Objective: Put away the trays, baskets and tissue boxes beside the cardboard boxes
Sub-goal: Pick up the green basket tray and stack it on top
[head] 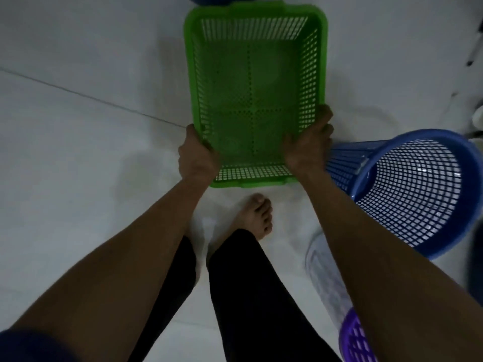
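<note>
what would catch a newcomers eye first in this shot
The bright green basket in the upper middle, empty and held at its near corners by the left hand and right hand. Next, the blue basket lying on its side at the right, and a bare foot below the green one.

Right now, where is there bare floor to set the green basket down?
Both hands, left and right, grip the green basket. Bare white floor lies open to its left, past the tile seam. The right is crowded: a tipped blue basket, with a purple basket nearer the body.
</note>
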